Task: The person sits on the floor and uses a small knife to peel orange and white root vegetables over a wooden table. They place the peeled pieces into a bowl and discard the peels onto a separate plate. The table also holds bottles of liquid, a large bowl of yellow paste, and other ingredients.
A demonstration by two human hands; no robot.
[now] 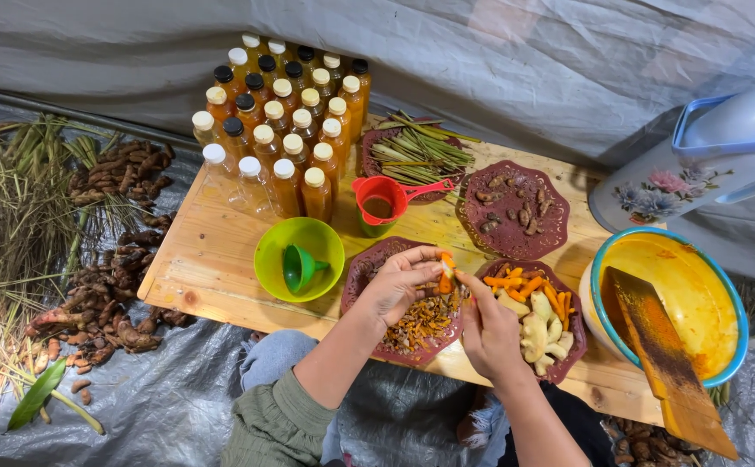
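2 hands meet over the peelings plate (377, 346): your left hand (399, 285) pinches an orange root piece (446, 272), your right hand (488, 333) is closed beside it; what it grips is unclear. Left of the plate sits a green bowl (278, 238).

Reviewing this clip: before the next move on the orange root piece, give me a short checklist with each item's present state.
1. Orange root piece held by left hand: ok.
2. Right hand at the piece: ok; whether it holds a blade: cannot tell.
3. Peelings plate under the hands: ok.
4. Plate of peeled roots beside right hand, within reach: ok.
5. Green bowl with funnel apart from the hands: ok.
6. Red cup upright: ok.
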